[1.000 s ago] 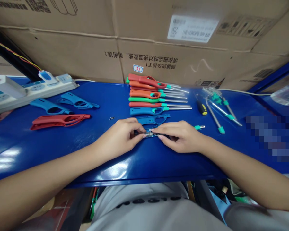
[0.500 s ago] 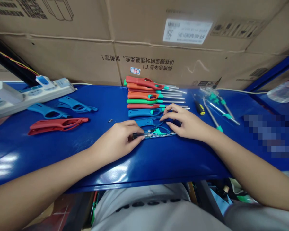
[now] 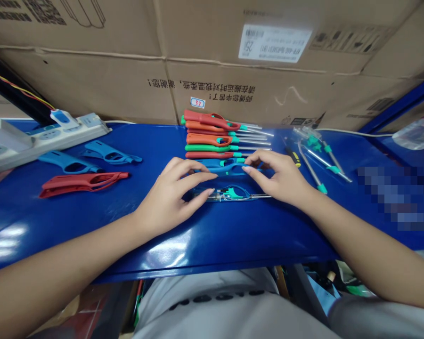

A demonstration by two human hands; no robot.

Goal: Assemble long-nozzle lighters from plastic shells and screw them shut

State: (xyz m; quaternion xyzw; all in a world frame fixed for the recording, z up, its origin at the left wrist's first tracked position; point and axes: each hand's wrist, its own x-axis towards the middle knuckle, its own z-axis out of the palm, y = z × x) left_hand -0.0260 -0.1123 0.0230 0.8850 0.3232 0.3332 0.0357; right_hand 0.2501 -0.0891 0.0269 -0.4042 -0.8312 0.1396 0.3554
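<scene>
Right hand (image 3: 281, 176) has a blue shell half (image 3: 228, 169) pinched at its tips; left hand (image 3: 175, 193) is loosely spread by the open lighter (image 3: 232, 193), which isn't covered yet. Row of lighters (image 3: 208, 139) beyond both hands looks done, loose shells (image 3: 85, 182) left of the left hand aren't.

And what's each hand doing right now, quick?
Left hand: open, thumb and fingers apart.
Right hand: closed, thumb and fingers holding the blue shell by one end.

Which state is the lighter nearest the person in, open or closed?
The lighter is open: its green inner piece lies uncovered.
</scene>
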